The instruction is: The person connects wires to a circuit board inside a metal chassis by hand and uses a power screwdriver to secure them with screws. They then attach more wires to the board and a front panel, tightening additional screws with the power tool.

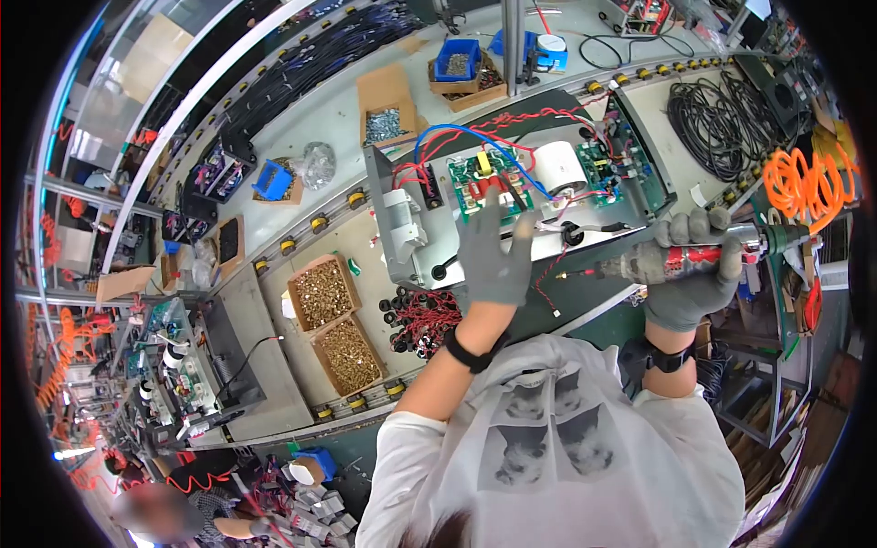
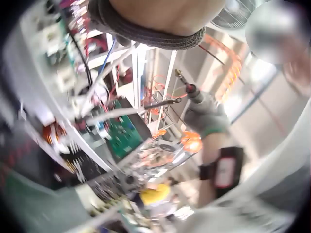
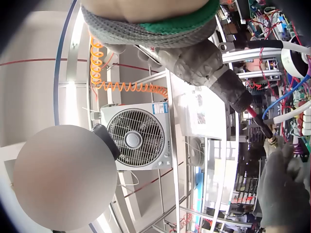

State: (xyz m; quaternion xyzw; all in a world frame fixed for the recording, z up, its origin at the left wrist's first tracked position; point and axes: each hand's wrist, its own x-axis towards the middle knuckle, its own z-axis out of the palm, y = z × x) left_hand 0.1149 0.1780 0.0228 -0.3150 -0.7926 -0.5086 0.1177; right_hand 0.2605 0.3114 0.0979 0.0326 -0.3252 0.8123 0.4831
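Note:
My gloved right hand (image 1: 685, 297) grips a power screwdriver (image 1: 639, 265) with a worn grey front and a red band. Its bit points left, and a small brass-coloured piece (image 3: 273, 141) shows at the tip. My gloved left hand (image 1: 498, 260) reaches over the near side of a metal chassis (image 1: 539, 242), fingers extended and nothing visibly held. Those fingertips overlap a green circuit board (image 1: 466, 172) with red and yellow parts. Beside them in the chassis stand a white cylinder (image 1: 557, 166) and a blue wire (image 1: 470, 130). A thick black-and-white cable (image 1: 594, 228) lies along the near edge.
Two cardboard boxes of brass-coloured hardware (image 1: 322, 294) stand left of the chassis, near a bundle of red wires with black parts (image 1: 425, 320). Black cables (image 1: 722, 123) lie coiled at right, by an orange coiled hose (image 1: 808, 187). Another person (image 1: 164, 511) is at lower left.

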